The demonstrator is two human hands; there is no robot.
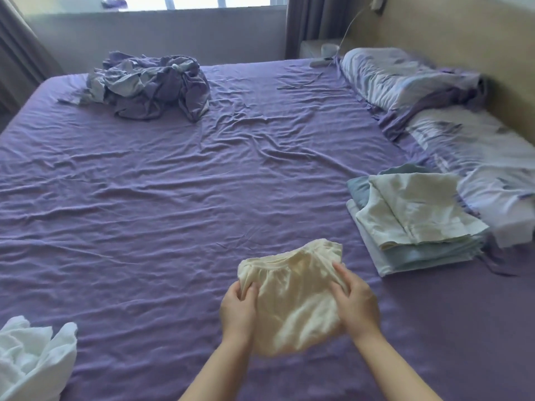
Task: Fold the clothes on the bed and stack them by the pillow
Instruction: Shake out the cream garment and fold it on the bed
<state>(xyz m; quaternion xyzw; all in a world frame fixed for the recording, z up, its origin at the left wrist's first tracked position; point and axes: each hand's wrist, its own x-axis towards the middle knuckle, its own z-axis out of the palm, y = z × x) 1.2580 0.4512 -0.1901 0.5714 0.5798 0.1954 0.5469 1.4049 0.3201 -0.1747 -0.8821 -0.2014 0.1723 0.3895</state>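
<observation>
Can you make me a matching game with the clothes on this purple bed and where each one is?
Things:
1. small cream gathered garment
2. crumpled purple and grey fabric heap
3. neat stack of folded cream and blue clothes
4. fluffy white cloth

Places:
A. far left of the bed
B. beside the patterned pillow
C. near left corner
D. held between both hands

Pairs: 1-D, 2-A, 3-B, 4-C

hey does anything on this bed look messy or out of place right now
Yes. A crumpled purple-grey heap sits unfolded at the far left, and the top cream piece on the stack lies skewed. Both hands hold a cream garment.
</observation>
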